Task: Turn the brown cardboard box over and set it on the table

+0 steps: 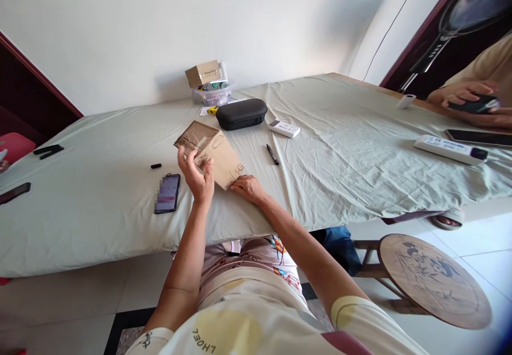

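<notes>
The left hand (198,179) holds the box (224,158) by its side, the right hand (250,188) by its near corner, probably for steadiness; the right grip shows less clearly.

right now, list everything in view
box: 1, brown, front centre
tub: 1, clear, back
small box: 1, brown, on tub
case: 1, black, centre
item: 1, yellow, beside case
pack: 1, white, beside case
long pack: 1, white, right
marker: 1, black, beside box
phone: 1, dark, front
cap: 1, black, near phone
device: 1, black, far right
roll: 1, white, back right
strips: several, black, left
cloth: 1, green, across middle
stool: 1, brown, right
fan: 1, black, upper right
fabric: 1, blue, below cloth
co-worker's hands: 2, bare, far right
left hand: 1, bare, on box
right hand: 1, bare, on box
</notes>
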`<state>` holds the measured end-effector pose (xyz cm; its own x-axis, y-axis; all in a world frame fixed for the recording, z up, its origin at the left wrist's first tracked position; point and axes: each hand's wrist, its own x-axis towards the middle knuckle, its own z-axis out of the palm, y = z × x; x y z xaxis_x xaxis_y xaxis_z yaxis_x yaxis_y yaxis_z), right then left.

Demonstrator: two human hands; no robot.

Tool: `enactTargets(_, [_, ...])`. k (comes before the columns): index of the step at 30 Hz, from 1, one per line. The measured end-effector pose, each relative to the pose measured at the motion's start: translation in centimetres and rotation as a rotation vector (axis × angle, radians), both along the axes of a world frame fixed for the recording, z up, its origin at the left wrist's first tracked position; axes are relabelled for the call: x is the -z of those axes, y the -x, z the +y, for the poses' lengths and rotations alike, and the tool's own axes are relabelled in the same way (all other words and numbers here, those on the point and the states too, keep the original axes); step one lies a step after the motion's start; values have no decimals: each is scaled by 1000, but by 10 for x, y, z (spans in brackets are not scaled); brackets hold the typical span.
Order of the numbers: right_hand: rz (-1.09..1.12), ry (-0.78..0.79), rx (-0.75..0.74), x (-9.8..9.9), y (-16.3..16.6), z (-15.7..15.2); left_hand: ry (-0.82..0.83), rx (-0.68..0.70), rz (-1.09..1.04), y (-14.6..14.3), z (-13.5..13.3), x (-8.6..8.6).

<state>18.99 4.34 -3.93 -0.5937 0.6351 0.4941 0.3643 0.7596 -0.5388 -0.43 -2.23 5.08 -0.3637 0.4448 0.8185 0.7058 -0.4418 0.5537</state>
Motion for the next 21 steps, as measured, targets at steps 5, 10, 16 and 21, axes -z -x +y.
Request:
enactTargets(5, [39,62,38,-3,4,-5,86,205,53,-16,16,-10])
enactTargets(10, [363,-12,428,-10,-6,-4,74,257,90,-20,23,-3])
enactTargets(16, [455,-200,430,-8,-6,1,42,293,169,-14,25,6])
enactTargets(21, [322,-233,353,0,4,0,22,315,164,-16,27,14])
